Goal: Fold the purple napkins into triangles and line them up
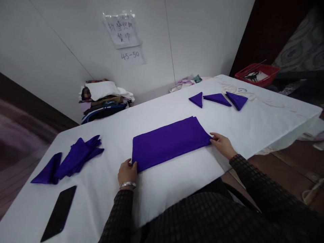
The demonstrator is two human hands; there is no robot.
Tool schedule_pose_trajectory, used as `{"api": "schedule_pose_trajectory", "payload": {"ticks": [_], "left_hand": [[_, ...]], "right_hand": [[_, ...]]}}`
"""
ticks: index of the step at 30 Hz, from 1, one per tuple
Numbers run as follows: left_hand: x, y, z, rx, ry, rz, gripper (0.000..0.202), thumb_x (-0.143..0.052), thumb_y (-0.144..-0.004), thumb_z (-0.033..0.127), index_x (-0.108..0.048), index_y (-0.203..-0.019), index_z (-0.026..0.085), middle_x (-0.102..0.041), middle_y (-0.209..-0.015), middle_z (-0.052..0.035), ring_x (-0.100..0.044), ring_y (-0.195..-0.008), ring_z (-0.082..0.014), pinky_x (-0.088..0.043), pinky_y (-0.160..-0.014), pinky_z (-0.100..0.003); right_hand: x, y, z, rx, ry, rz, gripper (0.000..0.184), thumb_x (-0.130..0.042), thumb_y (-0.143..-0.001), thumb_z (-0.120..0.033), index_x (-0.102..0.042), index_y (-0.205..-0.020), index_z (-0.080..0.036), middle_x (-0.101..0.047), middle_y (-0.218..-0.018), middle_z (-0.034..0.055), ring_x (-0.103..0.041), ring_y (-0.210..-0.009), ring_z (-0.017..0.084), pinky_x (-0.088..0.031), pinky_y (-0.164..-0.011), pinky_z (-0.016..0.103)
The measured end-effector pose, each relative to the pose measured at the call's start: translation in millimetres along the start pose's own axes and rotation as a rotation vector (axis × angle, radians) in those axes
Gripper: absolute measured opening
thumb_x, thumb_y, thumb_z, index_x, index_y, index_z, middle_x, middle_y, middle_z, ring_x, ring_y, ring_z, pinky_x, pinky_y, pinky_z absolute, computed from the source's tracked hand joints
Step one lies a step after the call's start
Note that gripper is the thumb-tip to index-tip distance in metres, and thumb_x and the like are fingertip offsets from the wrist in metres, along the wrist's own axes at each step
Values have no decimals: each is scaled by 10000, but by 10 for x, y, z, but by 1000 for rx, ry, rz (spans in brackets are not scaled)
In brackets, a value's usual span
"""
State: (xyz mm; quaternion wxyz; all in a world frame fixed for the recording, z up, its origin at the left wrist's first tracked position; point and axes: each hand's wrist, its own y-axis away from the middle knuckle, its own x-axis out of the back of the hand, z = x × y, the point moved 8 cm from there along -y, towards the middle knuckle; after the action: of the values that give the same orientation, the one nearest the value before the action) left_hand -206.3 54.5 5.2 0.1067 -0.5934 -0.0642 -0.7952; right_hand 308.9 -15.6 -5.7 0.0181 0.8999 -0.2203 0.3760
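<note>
A purple cloth napkin (169,141), folded into a long rectangle, lies flat on the white tablecloth (177,179) in front of me. My left hand (127,172) pinches its near left corner, fingers closed on the fabric. My right hand (222,144) holds the near right corner, fingers curled on the edge. Both sleeves are dark and checked, and a silver bracelet sits on my left wrist.
Three purple napkins folded into triangles (219,99) lie at the far right. Loose purple napkins (72,158) are heaped at the left, with a black phone (59,212) near the front edge. Stacked clothes (105,99) sit by the wall; a red basket (257,73) stands beyond the table.
</note>
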Motion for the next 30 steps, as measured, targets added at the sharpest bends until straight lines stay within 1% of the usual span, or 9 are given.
{"api": "schedule_pose_trajectory", "payload": {"ticks": [2, 5, 10, 12, 16, 20, 24, 27, 30], "left_hand": [[-23, -5, -15, 6, -16, -19, 361, -514, -860, 352, -637, -1130, 146, -669, -938, -92, -621, -922, -258, -475, -774, -350], [-55, -11, -35, 8, -35, -37, 290, -512, -862, 361, -671, -1013, 172, -675, -929, -91, -623, -893, -259, -459, -736, -345], [-58, -20, -69, 17, 34, -2, 213, -526, -845, 319, -677, -931, 195, -687, -908, -73, -628, -842, -237, -442, -684, -322], [-49, -18, -86, 19, 79, 27, 192, -535, -835, 321, -676, -893, 203, -687, -881, -64, -625, -808, -228, -437, -653, -315], [-27, -8, -99, -3, 177, 83, 182, -547, -820, 312, -678, -887, 205, -675, -838, -55, -615, -766, -212, -442, -640, -309], [-9, 6, -98, -5, 222, 111, 213, -546, -820, 304, -682, -946, 200, -660, -820, -47, -603, -755, -202, -449, -653, -309], [-14, 18, -87, -14, 227, 107, 245, -536, -826, 304, -679, -991, 193, -643, -818, -41, -593, -750, -196, -454, -676, -310], [-43, 9, -92, -33, 228, 99, 269, -532, -831, 321, -674, -1019, 191, -643, -844, -46, -594, -769, -199, -458, -699, -315], [-77, -10, -108, -47, 220, 94, 279, -530, -832, 332, -671, -1028, 192, -643, -859, -51, -596, -792, -208, -460, -718, -325]], "right_hand": [[46, 67, 35, -15, 32, -13, 397, -566, -747, -286, -677, -1119, -199, -700, -765, 7, -624, -678, 179, -475, -659, 311], [77, 157, 51, -13, 64, -44, 406, -570, -757, -297, -664, -1140, -199, -702, -771, 8, -633, -699, 184, -470, -654, 304], [65, 118, 28, -34, 157, -89, 517, -519, -852, -482, -593, -1262, -175, -686, -719, 11, -626, -659, 195, -440, -607, 303], [31, 37, 11, -50, 236, -116, 545, -505, -868, -498, -573, -1289, -159, -697, -745, 27, -637, -696, 212, -431, -613, 308], [-87, -166, -95, -15, 346, -158, 509, -530, -869, -448, -569, -1295, -171, -719, -816, 56, -649, -771, 232, -429, -629, 307], [-153, -313, -185, 15, 324, -133, 444, -555, -844, -351, -593, -1260, -200, -722, -846, 44, -646, -767, 211, -429, -626, 289], [-109, -281, -129, -15, 245, -97, 419, -525, -828, -269, -611, -1233, -201, -711, -815, 9, -629, -710, 176, -424, -627, 274], [-88, -199, -62, -32, 243, -110, 437, -512, -820, -252, -604, -1242, -184, -706, -789, 1, -621, -692, 172, -415, -625, 275], [-88, -185, -55, -21, 281, -118, 444, -518, -823, -264, -597, -1254, -194, -712, -797, 4, -623, -697, 175, -410, -619, 274]]}}
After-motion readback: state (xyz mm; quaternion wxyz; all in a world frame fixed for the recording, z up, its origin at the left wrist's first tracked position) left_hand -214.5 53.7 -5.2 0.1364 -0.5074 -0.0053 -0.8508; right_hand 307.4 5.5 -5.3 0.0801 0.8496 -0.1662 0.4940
